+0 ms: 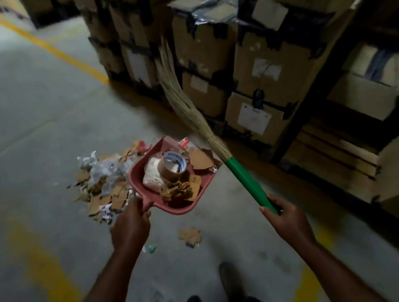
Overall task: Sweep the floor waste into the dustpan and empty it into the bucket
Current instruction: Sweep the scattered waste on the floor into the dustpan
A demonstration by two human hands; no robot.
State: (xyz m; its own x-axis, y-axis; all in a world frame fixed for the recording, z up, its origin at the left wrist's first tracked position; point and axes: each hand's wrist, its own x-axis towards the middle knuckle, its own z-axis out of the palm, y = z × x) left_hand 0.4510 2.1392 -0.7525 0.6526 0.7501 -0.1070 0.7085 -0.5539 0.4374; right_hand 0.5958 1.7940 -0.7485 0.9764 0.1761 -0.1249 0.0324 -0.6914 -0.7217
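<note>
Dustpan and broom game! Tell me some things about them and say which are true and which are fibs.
1. The left hand holds the dustpan by its handle. True.
2. The dustpan is empty. False: a tape roll and cardboard scraps lie in it.
3. The right hand grips the broom by its green handle. True.
4. All the waste is picked up. False: a waste pile lies on the floor left of the dustpan.
</note>
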